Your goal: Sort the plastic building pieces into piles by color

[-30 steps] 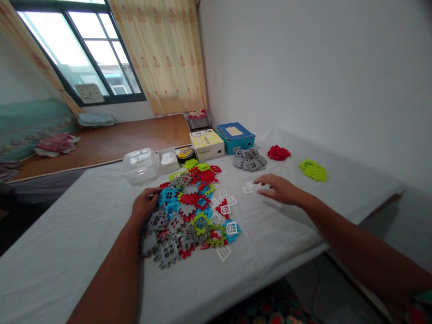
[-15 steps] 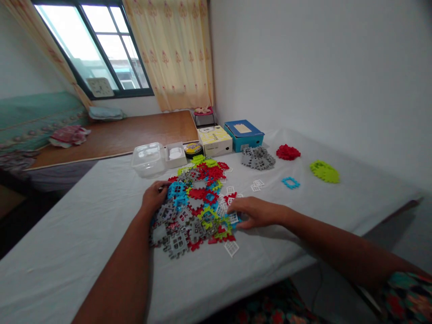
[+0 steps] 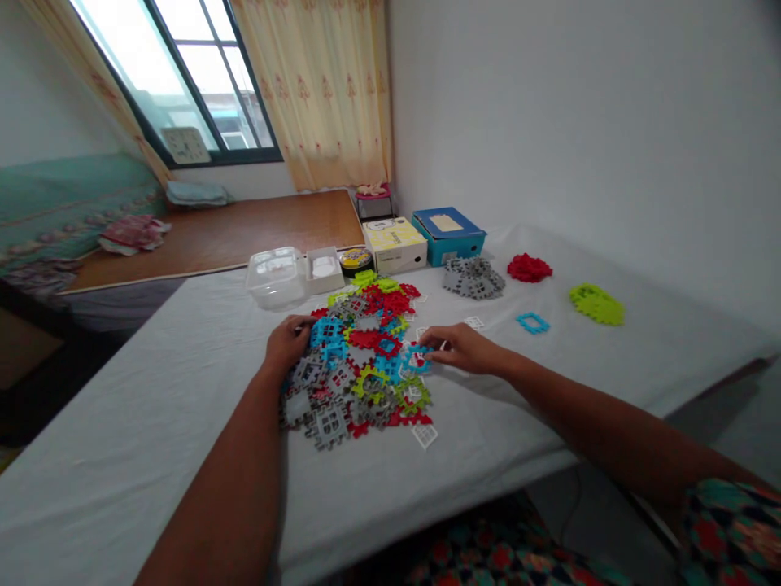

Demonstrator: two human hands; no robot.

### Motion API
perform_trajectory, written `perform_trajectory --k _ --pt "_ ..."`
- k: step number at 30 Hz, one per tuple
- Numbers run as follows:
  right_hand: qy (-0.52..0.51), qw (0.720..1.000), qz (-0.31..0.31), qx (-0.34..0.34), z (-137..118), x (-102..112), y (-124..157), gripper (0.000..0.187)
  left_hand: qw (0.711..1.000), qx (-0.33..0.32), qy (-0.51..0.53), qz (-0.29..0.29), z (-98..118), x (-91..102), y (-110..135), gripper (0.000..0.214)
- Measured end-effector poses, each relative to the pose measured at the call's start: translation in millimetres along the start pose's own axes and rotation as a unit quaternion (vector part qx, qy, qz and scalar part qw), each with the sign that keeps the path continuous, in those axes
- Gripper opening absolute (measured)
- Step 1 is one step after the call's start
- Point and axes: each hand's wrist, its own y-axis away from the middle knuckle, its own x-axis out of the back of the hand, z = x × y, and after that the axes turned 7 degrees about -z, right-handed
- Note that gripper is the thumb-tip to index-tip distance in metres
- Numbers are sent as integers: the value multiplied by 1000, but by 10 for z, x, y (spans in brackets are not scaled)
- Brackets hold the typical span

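Note:
A heap of flat interlocking plastic tiles [image 3: 359, 366], grey, red, blue and lime, lies on a white-covered table [image 3: 152, 439]. My left hand [image 3: 288, 342] rests on the heap's left edge, fingers curled over the tiles. My right hand [image 3: 460, 348] is at the heap's right edge, pinching a blue tile [image 3: 416, 356] with its fingertips. To the right lie sorted groups: a grey pile [image 3: 474, 277], a red pile [image 3: 528, 268], a lime pile [image 3: 597, 303] and a single blue tile [image 3: 533, 323].
At the table's back stand a clear plastic container [image 3: 277, 277], a small white box [image 3: 325, 268], a round tin [image 3: 356, 259], a yellow-white box [image 3: 399, 243] and a blue box [image 3: 448, 234]. Behind is a wooden platform [image 3: 232, 236] under a window. The table's front edge [image 3: 488, 480] is near me.
My right hand drew back from the far right, leaving one blue tile there, went to the heap's near right edge, and now pinches a blue tile. The left hand stayed put.

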Motion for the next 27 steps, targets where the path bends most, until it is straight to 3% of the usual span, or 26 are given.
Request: perform_trajectory --k 2,5,8,10,12,14,17,21,24,27 --pt "2 999 49 -24 53 141 119 26 1000 2 -7 -2 -15 2 -10 34" --pt "60 979 172 -93 254 469 404 26 1000 3 -15 0 -40 -1 -33 34" --pt "217 914 294 -176 571 786 794 23 1000 6 -17 3 -51 -9 -45 34" --pt "312 872 311 -213 791 901 1043 23 1000 10 -20 3 -48 -13 -42 34" --pt "356 861 276 -236 962 928 1234 23 1000 13 -25 4 -42 -13 -34 35" --pt "363 870 220 -250 1044 901 1344 23 999 12 -31 6 -36 -9 -26 35" --pt "345 887 178 -250 967 861 1333 25 999 7 -31 5 -33 -5 -21 36" --pt "240 940 153 -190 601 841 998 28 1000 8 -24 -2 -51 -15 -23 38" --pt "148 982 61 -99 318 746 590 26 1000 14 -19 -8 -64 -21 -21 39" --pt "145 989 -19 -8 147 553 183 24 1000 8 -22 2 -63 -17 -16 36"
